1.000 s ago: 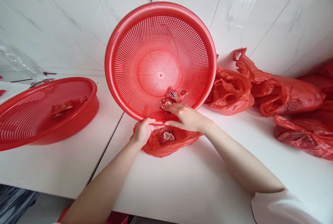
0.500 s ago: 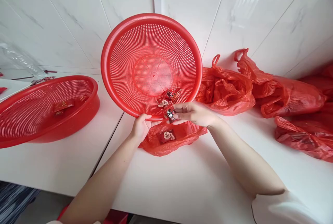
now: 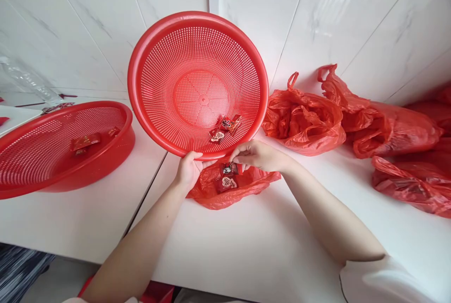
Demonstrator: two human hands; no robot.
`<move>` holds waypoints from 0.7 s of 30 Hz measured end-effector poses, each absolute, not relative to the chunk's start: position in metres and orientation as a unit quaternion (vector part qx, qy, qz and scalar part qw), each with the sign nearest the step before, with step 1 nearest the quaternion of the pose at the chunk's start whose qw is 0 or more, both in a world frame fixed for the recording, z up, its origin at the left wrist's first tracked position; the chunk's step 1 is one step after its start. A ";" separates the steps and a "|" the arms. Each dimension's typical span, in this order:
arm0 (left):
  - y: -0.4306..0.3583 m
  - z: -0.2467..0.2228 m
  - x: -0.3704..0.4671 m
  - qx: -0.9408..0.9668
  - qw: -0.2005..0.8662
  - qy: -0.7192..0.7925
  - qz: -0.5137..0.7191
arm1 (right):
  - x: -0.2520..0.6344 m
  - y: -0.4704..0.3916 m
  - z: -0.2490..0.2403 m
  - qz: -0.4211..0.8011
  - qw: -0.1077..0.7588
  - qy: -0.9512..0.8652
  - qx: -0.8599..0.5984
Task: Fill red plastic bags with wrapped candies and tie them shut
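Observation:
My left hand grips the lower rim of a round red plastic colander, thumb over the edge. The colander is tilted with its mouth toward me. A few red-wrapped candies lie low inside it. Below the rim, an opened red plastic bag sits on the table, with a dark red wrapped candy and another with a cream label at its mouth. My right hand hovers just above the bag, fingers curved and slightly apart, seemingly with nothing in them.
Another red colander with a few red packets stands at the left. Several red plastic bags lie along the tiled wall at the right. A clear plastic wrapper is at the back left. A seam runs across the white table.
My right hand has let go of the dark red candy, which is now lower, at the bag's mouth. The colander has shifted slightly left and up with my left hand.

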State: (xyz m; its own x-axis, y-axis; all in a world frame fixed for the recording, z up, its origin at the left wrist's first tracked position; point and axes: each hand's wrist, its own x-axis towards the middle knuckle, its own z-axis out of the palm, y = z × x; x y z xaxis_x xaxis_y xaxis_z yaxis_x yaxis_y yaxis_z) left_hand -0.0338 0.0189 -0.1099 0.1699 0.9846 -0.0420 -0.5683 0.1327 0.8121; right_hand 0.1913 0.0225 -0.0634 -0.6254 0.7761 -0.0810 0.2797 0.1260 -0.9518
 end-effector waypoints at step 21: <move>0.002 -0.110 -0.023 0.370 0.701 0.328 0.514 | 0.177 0.020 -0.076 0.115 0.263 -0.880 -0.378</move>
State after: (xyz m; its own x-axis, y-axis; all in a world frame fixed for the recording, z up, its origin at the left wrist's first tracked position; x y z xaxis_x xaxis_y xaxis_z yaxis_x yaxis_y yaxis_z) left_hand -0.0234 0.0016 -0.1100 0.2570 0.9631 -0.0798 -0.4787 0.1986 0.8552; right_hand 0.1768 0.0203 -0.0755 -0.5759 0.7264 0.3751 0.6054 0.6873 -0.4014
